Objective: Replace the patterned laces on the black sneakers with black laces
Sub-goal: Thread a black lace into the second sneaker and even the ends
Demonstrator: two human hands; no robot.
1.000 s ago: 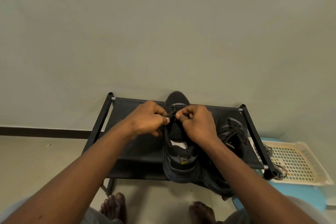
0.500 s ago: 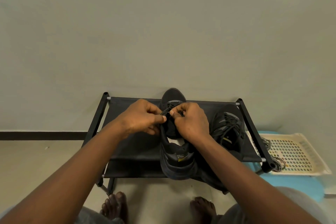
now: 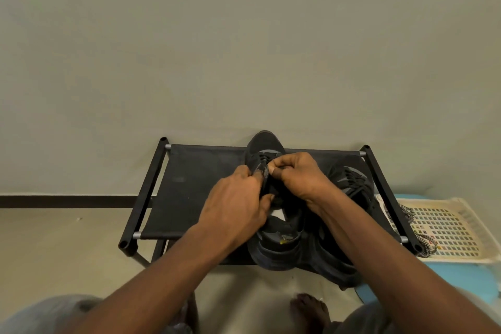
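Two black sneakers stand on a black fabric rack (image 3: 195,184). The near sneaker (image 3: 273,249) points its toe at the wall. My left hand (image 3: 238,206) lies over its left side, fingers curled on the tongue and a black lace (image 3: 264,169). My right hand (image 3: 298,176) pinches the black lace near the upper eyelets. The other sneaker (image 3: 349,179) sits to the right, laced in black. The patterned laces (image 3: 406,214) hang over the rack's right rail onto a basket.
A cream perforated basket (image 3: 455,228) rests on a blue surface (image 3: 461,279) right of the rack. The plain wall stands directly behind the rack. My bare feet (image 3: 309,309) are on the floor in front, beside grey-clad knees.
My left hand has slid right and toward me, now covering the sneaker's left side and tongue. My right hand stays pinching the lace near the top eyelets.
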